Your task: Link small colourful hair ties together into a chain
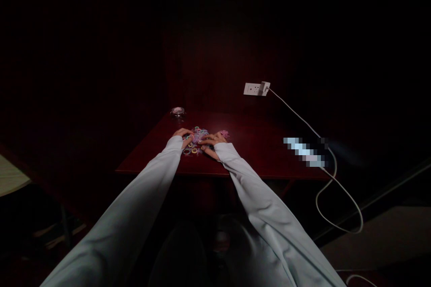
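A loose heap of small coloured hair ties (200,135) lies on the dark red table (256,157), in purple, green, yellow and pink. On its left edge rests my left hand (183,133), with curved fingers apart and touching the heap. My right hand (214,140) reaches over the heap from the right, its fingers stretched out and spread. Neither hand shows anything gripped, though some hair ties are hidden beneath the fingers. A smaller pink bunch (225,134) sits just beyond my right hand.
A clear jar (178,113) with a pinkish top stands at the table's back left. A white plug (265,87) sits in the wall socket (252,89). Its white cable (296,116) runs down past a pixelated bright object (303,151) at the right.
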